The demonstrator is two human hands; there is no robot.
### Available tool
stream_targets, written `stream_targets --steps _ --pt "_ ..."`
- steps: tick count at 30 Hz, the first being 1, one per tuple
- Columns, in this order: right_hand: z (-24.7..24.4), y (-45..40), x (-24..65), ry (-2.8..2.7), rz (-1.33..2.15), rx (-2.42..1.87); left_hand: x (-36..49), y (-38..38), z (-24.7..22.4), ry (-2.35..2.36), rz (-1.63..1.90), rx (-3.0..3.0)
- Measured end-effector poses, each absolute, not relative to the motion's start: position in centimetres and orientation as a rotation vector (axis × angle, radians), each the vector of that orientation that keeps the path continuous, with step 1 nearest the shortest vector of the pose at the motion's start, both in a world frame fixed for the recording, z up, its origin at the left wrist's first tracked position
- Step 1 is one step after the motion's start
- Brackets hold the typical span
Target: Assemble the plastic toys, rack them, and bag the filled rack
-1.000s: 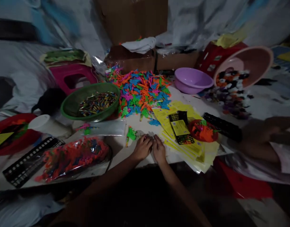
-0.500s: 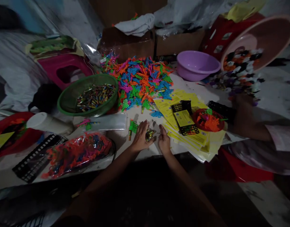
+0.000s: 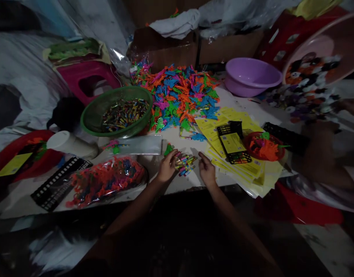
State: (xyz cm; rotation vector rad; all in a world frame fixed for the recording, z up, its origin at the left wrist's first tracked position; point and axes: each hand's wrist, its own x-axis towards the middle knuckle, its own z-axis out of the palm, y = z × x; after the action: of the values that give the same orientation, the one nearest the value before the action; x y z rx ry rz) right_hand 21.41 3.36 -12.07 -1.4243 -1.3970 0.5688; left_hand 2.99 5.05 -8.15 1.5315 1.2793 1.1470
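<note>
Near the middle of the frame, a loose heap of sticks point(image 3: 186, 164) lies on the table point(image 3: 179, 185). The left hand point(image 3: 166, 168) curves loosely at its left edge, the right hand point(image 3: 207, 171) half spread just beside its right; neither seems to grip anything. From where I stand, they look light, stiff and slick, apt to roll: best squeezed together from both sides, or pinched mid-length singly.

From the little sticks point(image 3: 186, 163), bare table point(image 3: 183, 144) gives room toward twelve o'clock, until the big toy pile point(image 3: 182, 94) blocks it. Yellow papers point(image 3: 257, 171) lie at three, a fat bag point(image 3: 106, 181) at nine.
</note>
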Motion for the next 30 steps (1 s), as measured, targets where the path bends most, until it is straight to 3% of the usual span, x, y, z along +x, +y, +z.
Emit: stream_targets --steps 3,8,12,17,22,30 --pt "-9.6 2.5 20.4 -1.417 0.528 -1.389 3.3 3.4 -6.5 1.153 1.244 1.042" --pt "-5.7 0.3 17.2 -1.662 0.771 -1.207 3.5 0.6 -5.0 0.948 0.983 0.644" --pt "-5.5 1.5 17.9 -1.814 0.896 -1.134 1.9 0.8 -5.2 1.023 0.782 0.825" --pt "-6.9 6.4 21.2 -1.941 0.581 -1.474 0.8 3.0 -6.0 1.286 0.849 1.210" --pt "-8.0 8.9 22.1 -2.262 0.581 -1.527 1.7 3.9 -6.8 1.464 0.721 1.539" --pt "-9.2 8.9 22.7 -2.197 0.639 -1.475 2.7 4.2 -6.5 1.450 0.380 2.027"
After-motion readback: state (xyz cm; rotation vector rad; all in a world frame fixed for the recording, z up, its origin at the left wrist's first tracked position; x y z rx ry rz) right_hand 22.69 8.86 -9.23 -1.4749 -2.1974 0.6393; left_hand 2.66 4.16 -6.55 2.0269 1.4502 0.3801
